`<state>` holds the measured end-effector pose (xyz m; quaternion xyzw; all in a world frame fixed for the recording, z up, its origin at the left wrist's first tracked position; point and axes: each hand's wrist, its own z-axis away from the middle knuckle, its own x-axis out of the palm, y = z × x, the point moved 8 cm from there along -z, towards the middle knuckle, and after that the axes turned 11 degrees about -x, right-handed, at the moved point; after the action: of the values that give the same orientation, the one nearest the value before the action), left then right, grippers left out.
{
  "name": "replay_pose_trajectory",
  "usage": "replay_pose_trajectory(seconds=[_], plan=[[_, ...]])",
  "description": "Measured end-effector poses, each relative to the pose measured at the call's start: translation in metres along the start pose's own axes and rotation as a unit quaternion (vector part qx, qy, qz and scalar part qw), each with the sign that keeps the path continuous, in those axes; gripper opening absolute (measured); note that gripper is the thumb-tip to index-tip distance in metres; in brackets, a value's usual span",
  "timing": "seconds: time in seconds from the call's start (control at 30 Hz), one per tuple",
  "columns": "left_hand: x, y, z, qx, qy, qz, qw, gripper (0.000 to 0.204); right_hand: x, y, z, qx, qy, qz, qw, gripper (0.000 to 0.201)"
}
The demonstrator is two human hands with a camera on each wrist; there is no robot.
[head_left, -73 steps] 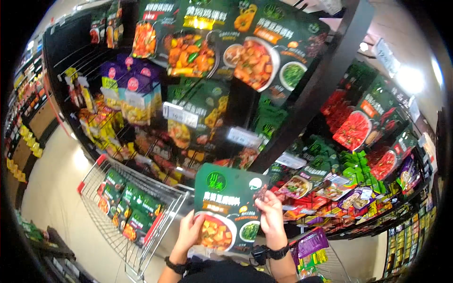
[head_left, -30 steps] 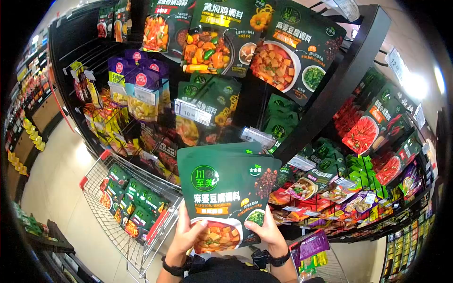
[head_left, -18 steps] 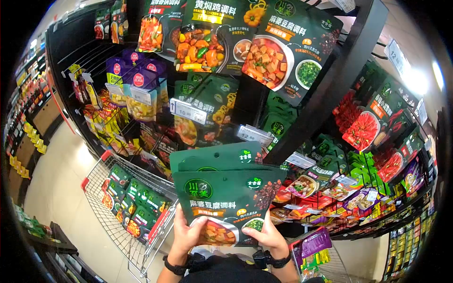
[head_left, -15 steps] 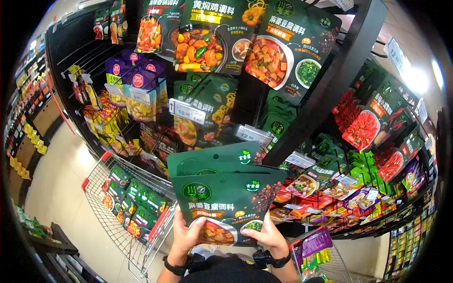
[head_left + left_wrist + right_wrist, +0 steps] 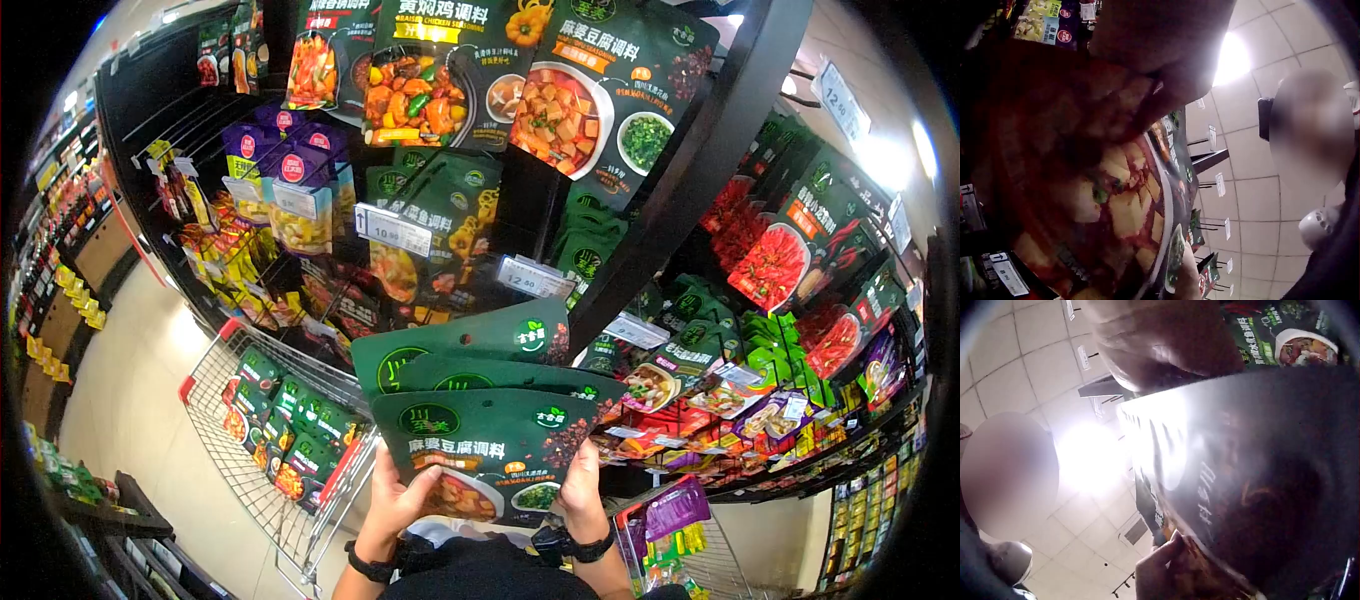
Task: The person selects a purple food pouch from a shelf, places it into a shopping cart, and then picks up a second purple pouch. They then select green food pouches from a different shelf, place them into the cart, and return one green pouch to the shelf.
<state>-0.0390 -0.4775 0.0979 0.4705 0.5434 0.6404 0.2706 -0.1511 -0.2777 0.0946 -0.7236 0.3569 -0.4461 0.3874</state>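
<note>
Several green mapo tofu seasoning packets [image 5: 480, 428] are fanned one behind another in front of the person's body. The left hand [image 5: 400, 497] grips their lower left side, its thumb lying across the front packet. At the lower right edge, the right hand [image 5: 583, 490] holds the stack with its fingers mostly hidden behind it. The left wrist view shows the printed front of a packet [image 5: 1129, 212] close up, below the left hand [image 5: 1147, 56]. In the right wrist view a glossy, dark packet surface [image 5: 1260, 475] fills much of the frame beside the right hand [image 5: 1154, 337].
Hanging green packets [image 5: 570, 100] and price tags [image 5: 395, 230] line the black rack ahead. A metal shopping cart [image 5: 225, 440] with several green packets stands at the left. Another cart [image 5: 715, 560] with a purple bag is at the lower right.
The packets have gone from nearly aligned to fanned apart, the rear ones now rising above the front one. The right thumb has slid from the front packet to its right edge.
</note>
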Motion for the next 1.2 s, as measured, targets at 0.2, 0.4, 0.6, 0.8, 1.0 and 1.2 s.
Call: replay_pose_trajectory(seconds=[0.2, 0.4, 0.6, 0.8, 1.0, 1.2], plan=[[0.002, -0.006, 0.004, -0.001, -0.060, -0.100, 0.993, 0.072, 0.004, -0.016, -0.002, -0.017, 0.035, 0.024, 0.999, 0.009], [0.002, -0.016, 0.005, -0.040, -0.089, -0.072, 0.993, 0.073, 0.010, -0.030, -0.007, -0.041, -0.017, 0.127, 0.991, 0.015], [0.003, -0.011, 0.002, -0.054, -0.104, -0.141, 0.983, 0.072, 0.011, -0.035, -0.005, -0.050, -0.073, 0.165, 0.982, 0.023], [0.006, -0.009, 0.001, -0.070, -0.094, -0.098, 0.988, 0.071, 0.007, -0.031, -0.003, -0.028, -0.077, 0.130, 0.988, 0.024], [0.001, -0.012, 0.001, -0.035, -0.087, -0.161, 0.982, 0.071, 0.010, -0.033, -0.002, 0.004, -0.063, 0.086, 0.994, 0.023], [0.007, -0.009, 0.004, -0.040, -0.101, -0.167, 0.980, 0.070, 0.005, -0.034, -0.003, -0.017, -0.054, 0.106, 0.993, 0.024]])
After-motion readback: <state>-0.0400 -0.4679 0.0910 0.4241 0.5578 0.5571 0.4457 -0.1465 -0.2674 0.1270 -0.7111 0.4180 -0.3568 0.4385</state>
